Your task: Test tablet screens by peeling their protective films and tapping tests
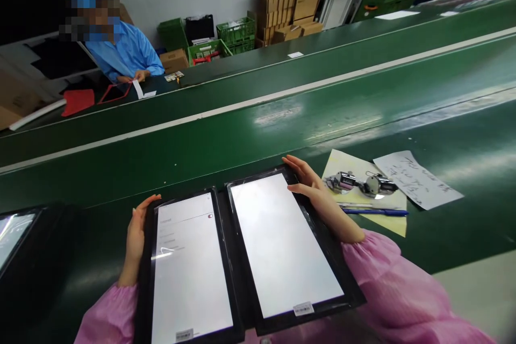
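Note:
Two black-framed tablets with lit screens lie side by side in front of me, close together and tilted slightly apart at the bottom. The left tablet [189, 274] shows a page headed "Internet" with a toggle; the right tablet [286, 242] shows a blank white screen. Each carries a small barcode label at its lower edge. My left hand [137, 231] grips the outer left edge of the left tablet, its fingers at the top corner. On the right tablet's upper right edge, my right hand [312, 191] is closed, thumb on the front and fingers around the rim.
Metal tally counters [377, 185] and pens [373, 212] lie on yellow paper [393, 224] at right, beside a handwritten sheet [419, 180]. Another lit screen [16, 234] is at far left. A green conveyor [226, 134] runs behind; across it sits a person in blue [129, 48].

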